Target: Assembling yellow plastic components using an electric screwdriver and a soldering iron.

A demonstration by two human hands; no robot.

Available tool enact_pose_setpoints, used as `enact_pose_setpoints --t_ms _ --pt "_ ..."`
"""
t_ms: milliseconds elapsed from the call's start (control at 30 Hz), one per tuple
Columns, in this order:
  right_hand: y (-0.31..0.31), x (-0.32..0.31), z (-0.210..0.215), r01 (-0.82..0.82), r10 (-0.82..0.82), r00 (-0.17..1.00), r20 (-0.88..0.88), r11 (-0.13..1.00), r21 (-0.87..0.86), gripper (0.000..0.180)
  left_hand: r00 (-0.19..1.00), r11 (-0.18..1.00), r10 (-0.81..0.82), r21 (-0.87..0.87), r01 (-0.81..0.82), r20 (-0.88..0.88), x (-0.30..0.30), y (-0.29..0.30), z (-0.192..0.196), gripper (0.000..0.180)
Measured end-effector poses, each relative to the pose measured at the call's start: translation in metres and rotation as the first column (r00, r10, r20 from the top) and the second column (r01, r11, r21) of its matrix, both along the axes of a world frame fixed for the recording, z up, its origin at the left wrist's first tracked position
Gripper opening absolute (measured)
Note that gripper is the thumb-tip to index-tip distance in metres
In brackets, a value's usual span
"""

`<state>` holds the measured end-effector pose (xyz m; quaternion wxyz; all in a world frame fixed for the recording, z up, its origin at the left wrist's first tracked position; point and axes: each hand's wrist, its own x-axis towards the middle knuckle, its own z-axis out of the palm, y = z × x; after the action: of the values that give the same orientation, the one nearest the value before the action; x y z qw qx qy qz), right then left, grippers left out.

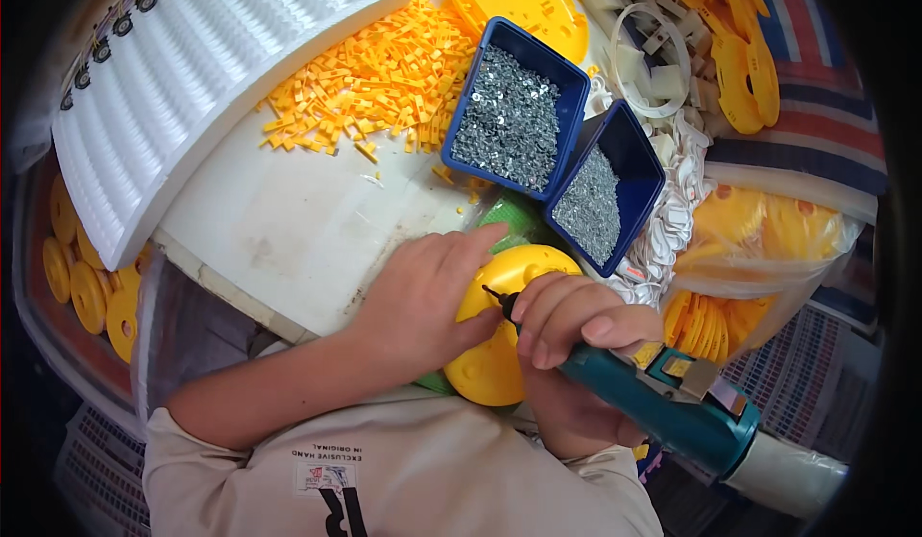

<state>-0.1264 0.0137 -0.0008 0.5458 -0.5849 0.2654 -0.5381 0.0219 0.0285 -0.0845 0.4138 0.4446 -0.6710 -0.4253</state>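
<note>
My left hand [423, 297] lies over the left side of a round yellow plastic disc [495, 345] and holds it in place at the table's near edge. My right hand [567, 335] grips a teal electric screwdriver [672, 398]. Its dark bit touches the disc's upper face near the middle. Under the disc, a bit of a green object [509, 215] shows.
Two blue bins of small silver screws [514, 114] [595, 201] stand just behind the disc. A pile of small yellow clips [375, 85] lies on the white table [288, 220]. A white ribbed foam tray [192, 85] is at left. Yellow discs fill a clear bag [759, 258] at right.
</note>
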Motion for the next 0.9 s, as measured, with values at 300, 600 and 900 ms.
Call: enact_pose_setpoints --t_ms 300,600,900 --pt "-0.003 -0.008 0.01 0.024 -0.024 1.0 0.0 0.998 0.057 0.044 1.0 1.0 -0.01 -0.022 0.01 0.012 -0.002 -0.004 0.007 0.075" --pt "-0.027 -0.06 0.005 0.237 -0.221 0.967 0.131 0.963 -0.131 0.081 0.967 0.974 -0.18 -0.108 0.201 0.181 -0.029 -0.039 0.029 0.063" --pt "-0.028 -0.056 -0.019 0.229 -0.236 0.959 0.158 0.971 0.061 0.083 0.971 0.98 -0.195 -0.01 0.199 0.137 -0.041 -0.049 0.025 0.053"
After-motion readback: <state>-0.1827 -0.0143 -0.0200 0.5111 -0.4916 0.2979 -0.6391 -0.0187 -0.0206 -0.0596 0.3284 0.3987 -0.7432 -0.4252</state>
